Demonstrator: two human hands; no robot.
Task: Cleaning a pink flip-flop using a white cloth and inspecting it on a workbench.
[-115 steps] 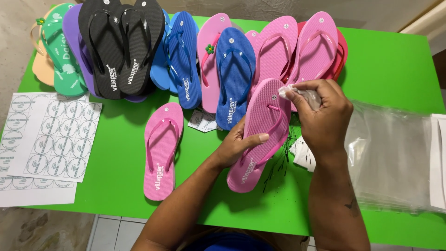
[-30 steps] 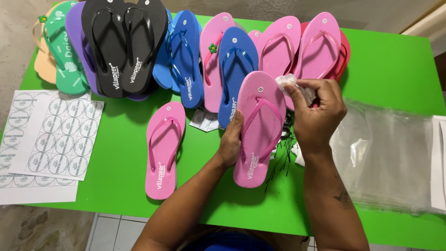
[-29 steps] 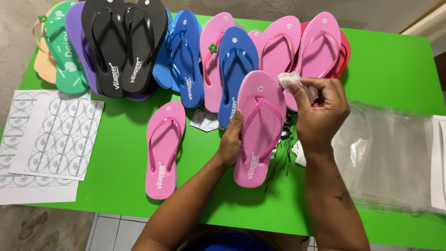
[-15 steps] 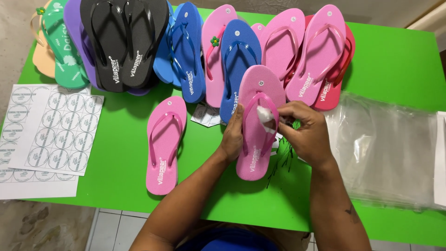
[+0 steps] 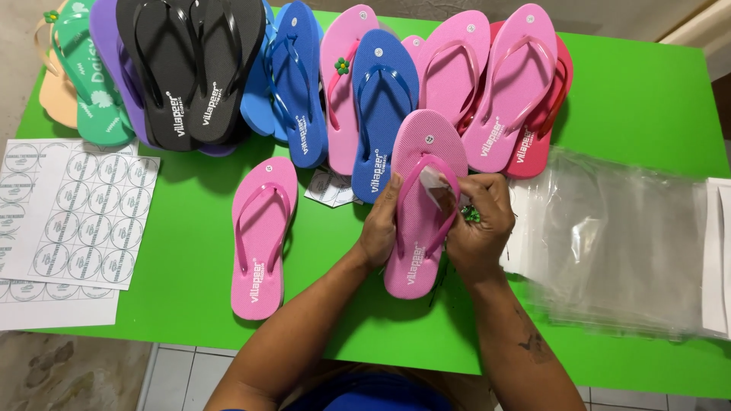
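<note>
From my remote seat, the two bare hands meet over a pink flip-flop (image 5: pixel 417 228) near the front middle of the green table (image 5: pixel 655 99). My left hand (image 5: pixel 381 224) clasps the sandal's left edge, thumb up along the side and fingers curled behind it, keeping it propped at a slight tilt, toe end away from me. My right hand (image 5: pixel 481 224) presses against the right edge, its fingertips pinching a small clear plastic piece (image 5: pixel 435 185) at the strap; a bit of green (image 5: pixel 472 215) shows inside the curled fingers, too small for me to identify.

Just left of the held sandal, a second pink flip-flop (image 5: pixel 263 236) lies flat on the table, apart from both hands. To the right, a stack of clear plastic bags (image 5: pixel 617 243) spreads toward the table's edge, close beside my right wrist. At the far left, sheets of round stickers (image 5: pixel 76 221) overhang the table edge.

Small printed tags (image 5: pixel 331 186) lie just beyond the left hand. Farther back, a row of overlapping flip-flops runs across the table: peach and green ones (image 5: pixel 84 84) at the left, black ones (image 5: pixel 190 68), blue ones (image 5: pixel 304 84), then pink ones (image 5: pixel 502 84) over a red one (image 5: pixel 556 99) at the right.
</note>
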